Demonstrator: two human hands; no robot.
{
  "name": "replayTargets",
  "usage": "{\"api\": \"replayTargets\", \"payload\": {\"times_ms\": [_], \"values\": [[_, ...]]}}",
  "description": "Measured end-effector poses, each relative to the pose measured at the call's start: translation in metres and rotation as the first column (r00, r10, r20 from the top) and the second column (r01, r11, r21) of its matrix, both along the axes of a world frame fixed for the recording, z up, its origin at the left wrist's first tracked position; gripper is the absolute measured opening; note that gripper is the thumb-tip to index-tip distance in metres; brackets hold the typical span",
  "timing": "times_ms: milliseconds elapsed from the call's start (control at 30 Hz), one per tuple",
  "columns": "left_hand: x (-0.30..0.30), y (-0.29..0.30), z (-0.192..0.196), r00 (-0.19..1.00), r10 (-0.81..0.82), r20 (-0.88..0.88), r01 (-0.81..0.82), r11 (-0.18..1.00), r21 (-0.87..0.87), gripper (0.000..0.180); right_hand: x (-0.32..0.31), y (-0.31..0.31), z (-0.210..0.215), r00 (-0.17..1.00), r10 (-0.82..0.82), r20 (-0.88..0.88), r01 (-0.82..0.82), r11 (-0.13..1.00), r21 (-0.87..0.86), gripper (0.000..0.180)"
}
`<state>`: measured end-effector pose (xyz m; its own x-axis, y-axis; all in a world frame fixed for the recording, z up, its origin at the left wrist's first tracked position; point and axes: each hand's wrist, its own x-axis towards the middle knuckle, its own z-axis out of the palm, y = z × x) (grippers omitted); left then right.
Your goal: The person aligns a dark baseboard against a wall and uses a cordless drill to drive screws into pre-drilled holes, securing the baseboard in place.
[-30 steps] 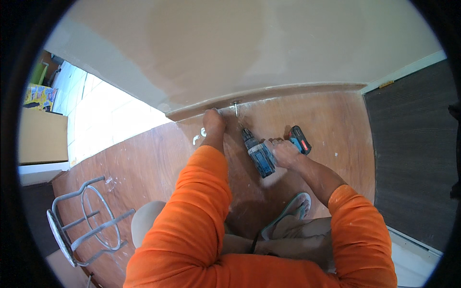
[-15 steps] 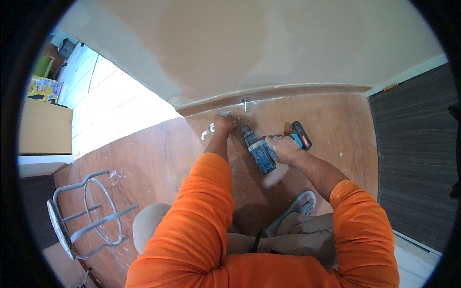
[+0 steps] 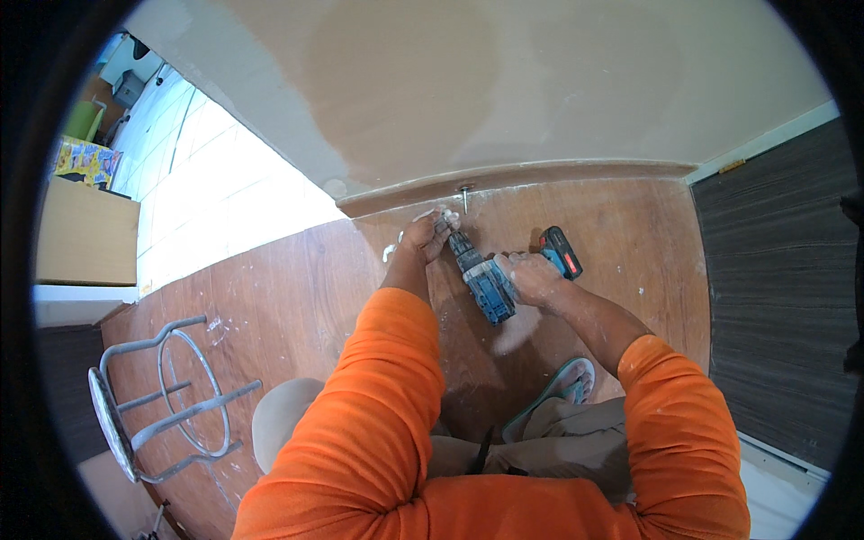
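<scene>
My right hand (image 3: pixel 533 277) grips the drill (image 3: pixel 489 290); accidental spin could nip my left hand (image 3: pixel 425 235), hold unclear, beside its chuck (image 3: pixel 460 243).

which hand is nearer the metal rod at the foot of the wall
Left. The left hand is just left of the metal rod; the right hand, gripping the drill, is farther off, to the rod's right and closer to the body.

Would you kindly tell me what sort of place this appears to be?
Probably an indoor room under renovation: it has a patchy wall, a white-smudged wood-look floor, and a power drill in the person's right hand.
</scene>
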<state>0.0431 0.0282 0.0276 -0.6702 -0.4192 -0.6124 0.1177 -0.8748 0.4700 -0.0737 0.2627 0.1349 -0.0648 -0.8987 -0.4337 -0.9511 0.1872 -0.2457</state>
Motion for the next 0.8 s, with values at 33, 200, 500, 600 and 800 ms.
{"api": "replayTargets", "payload": {"times_ms": [33, 200, 500, 600, 800], "values": [[0.0, 0.001, 0.0, 1.0, 0.011, -0.004, -0.011, 1.0, 0.01, 0.022, 0.0, 0.0, 0.001, 1.0, -0.004, 0.0, 0.004, 1.0, 0.009, 0.061], [0.002, 0.001, 0.001, 0.999, -0.029, -0.025, 0.028, 0.999, -0.02, 0.022, 0.002, 0.0, 0.005, 1.0, -0.007, 0.001, 0.007, 1.0, -0.003, 0.062], [0.002, 0.0, 0.001, 0.998, -0.066, -0.019, 0.065, 0.997, -0.05, 0.021, 0.003, -0.002, 0.01, 1.0, -0.008, 0.015, 0.007, 1.0, 0.021, 0.061], [0.001, 0.001, -0.001, 0.997, -0.056, 0.06, 0.061, 0.995, -0.084, 0.02, 0.007, -0.002, 0.011, 0.998, -0.048, 0.04, 0.048, 0.999, 0.008, 0.059], [-0.002, 0.005, -0.012, 0.999, -0.034, -0.01, 0.034, 0.998, -0.062, 0.021, 0.021, 0.0, 0.001, 0.994, -0.105, 0.035, 0.106, 0.994, -0.03, 0.056]]}}
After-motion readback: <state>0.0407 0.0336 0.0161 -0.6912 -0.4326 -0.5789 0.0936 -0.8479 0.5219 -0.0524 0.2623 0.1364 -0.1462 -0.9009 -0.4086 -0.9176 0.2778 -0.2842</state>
